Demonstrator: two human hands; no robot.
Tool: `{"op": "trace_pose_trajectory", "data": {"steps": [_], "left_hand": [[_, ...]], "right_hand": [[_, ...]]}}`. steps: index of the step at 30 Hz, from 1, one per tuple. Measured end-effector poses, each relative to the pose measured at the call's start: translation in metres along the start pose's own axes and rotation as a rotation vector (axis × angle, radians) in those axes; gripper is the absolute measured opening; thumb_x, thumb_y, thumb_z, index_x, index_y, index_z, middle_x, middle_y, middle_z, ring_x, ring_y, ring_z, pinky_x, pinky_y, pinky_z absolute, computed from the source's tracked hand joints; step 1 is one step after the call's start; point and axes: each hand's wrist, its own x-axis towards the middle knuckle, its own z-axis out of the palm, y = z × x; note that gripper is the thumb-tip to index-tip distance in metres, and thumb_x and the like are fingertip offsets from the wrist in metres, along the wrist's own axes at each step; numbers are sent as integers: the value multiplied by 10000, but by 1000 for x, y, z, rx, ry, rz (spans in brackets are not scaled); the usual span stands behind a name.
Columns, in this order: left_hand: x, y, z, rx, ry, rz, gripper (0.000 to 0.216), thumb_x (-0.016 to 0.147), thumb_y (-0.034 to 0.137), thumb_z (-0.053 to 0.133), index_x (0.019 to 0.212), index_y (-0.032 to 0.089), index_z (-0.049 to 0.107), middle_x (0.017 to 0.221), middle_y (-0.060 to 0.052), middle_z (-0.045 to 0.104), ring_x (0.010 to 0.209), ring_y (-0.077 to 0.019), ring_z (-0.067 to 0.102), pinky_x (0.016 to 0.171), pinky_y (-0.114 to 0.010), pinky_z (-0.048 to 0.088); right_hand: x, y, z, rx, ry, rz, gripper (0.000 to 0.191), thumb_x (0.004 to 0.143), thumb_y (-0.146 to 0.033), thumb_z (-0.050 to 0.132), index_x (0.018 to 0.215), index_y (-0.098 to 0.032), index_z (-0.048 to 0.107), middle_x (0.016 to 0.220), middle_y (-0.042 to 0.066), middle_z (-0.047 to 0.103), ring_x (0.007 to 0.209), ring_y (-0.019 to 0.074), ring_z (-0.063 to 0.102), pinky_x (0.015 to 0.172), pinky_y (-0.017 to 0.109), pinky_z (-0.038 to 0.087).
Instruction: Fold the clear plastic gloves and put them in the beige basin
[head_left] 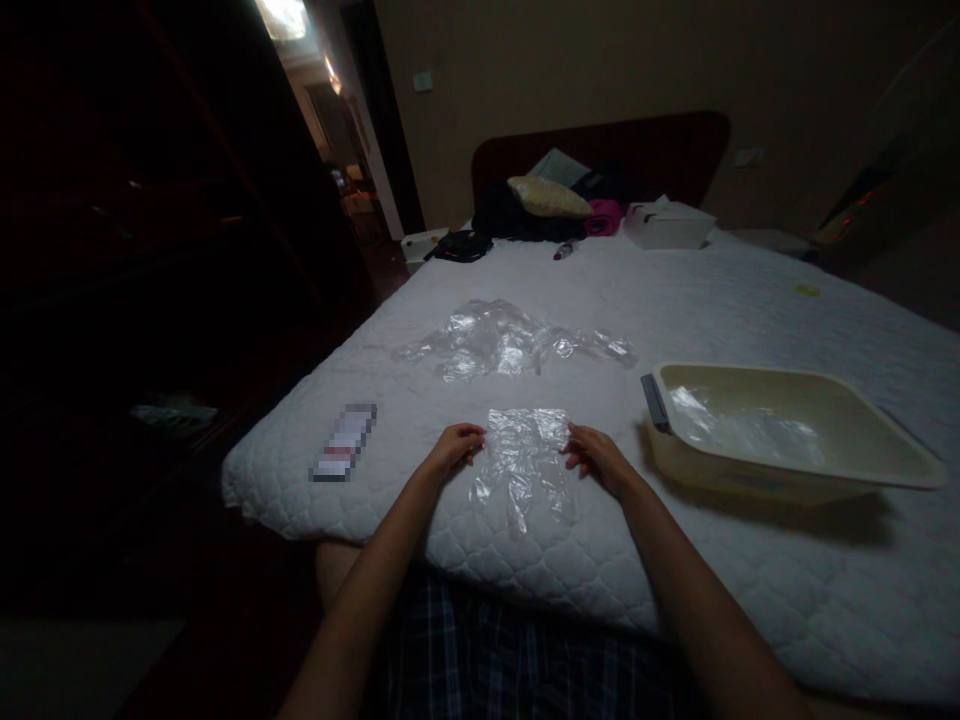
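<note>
1. Left hand [452,447], at 9 o'clock of the clear plastic glove [525,460], fingers curled, grip pinched on the glove's left edge.
2. Right hand [598,455], at 3 o'clock of the glove, fingers bent, grip closed on the right edge.
3. Glove flat on the white quilted bed [750,580], close to the near edge, cuff toward 12 o'clock, crinkled fingers toward 6 o'clock.
4. Loose heap of more clear plastic [510,342] at 12 o'clock of the glove, apart from it.
5. Cream plastic basin [885,445] at 3 o'clock, near the right hand, with clear plastic inside.
6. Small flat packet [344,442] at 9 o'clock, apart from the left hand.
7. Pillow [549,197] and white box [667,224] far off at 12 o'clock, by the headboard.
</note>
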Motion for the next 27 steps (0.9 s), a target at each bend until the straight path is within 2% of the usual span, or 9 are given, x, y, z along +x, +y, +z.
{"op": "trace_pose_trajectory", "data": {"steps": [4, 9, 12, 18, 22, 27], "left_hand": [[-1, 1, 0, 0, 5, -12, 216, 630, 183, 622, 832, 116, 587, 586, 12, 567, 345, -23, 411, 326, -143, 300], [1, -1, 1, -15, 3, 25, 217, 614, 187, 627, 814, 113, 582, 596, 13, 564, 359, -22, 408, 334, -145, 318], [-1, 0, 2, -19, -9, 41, 199, 608, 187, 622, 785, 108, 577, 584, 15, 557, 367, -24, 404, 333, -144, 322], [-7, 5, 4, -7, 4, 33, 167, 607, 198, 626, 743, 122, 566, 561, 30, 540, 367, -28, 409, 332, -144, 314], [-8, 6, 3, -19, -6, 51, 180, 595, 208, 650, 731, 127, 565, 564, 36, 533, 374, -30, 420, 350, -153, 332], [-10, 4, 0, -4, -3, 36, 238, 600, 262, 667, 775, 138, 563, 564, 35, 534, 365, -39, 448, 325, -148, 262]], "right_hand": [[3, 6, 5, -73, 93, -45, 248, 680, -380, 617, 723, -165, 501, 619, 17, 612, 392, 74, 531, 268, 127, 305], [3, 12, 7, -80, 161, -172, 313, 643, -358, 632, 870, -161, 545, 598, -16, 583, 395, 86, 529, 263, 144, 322], [2, 13, 6, -60, 162, -218, 354, 629, -374, 645, 898, -159, 560, 618, -15, 574, 458, 107, 562, 279, 154, 349], [4, 17, 2, 16, 144, -211, 334, 579, -357, 687, 828, -156, 590, 737, 30, 616, 564, 129, 596, 344, 165, 396], [6, 21, -1, 69, 140, -212, 279, 555, -305, 692, 774, -160, 596, 676, 14, 610, 597, 143, 602, 373, 171, 411], [4, 19, -2, 48, 129, -207, 247, 561, -289, 676, 763, -152, 635, 663, 34, 632, 630, 156, 602, 400, 187, 428]]}}
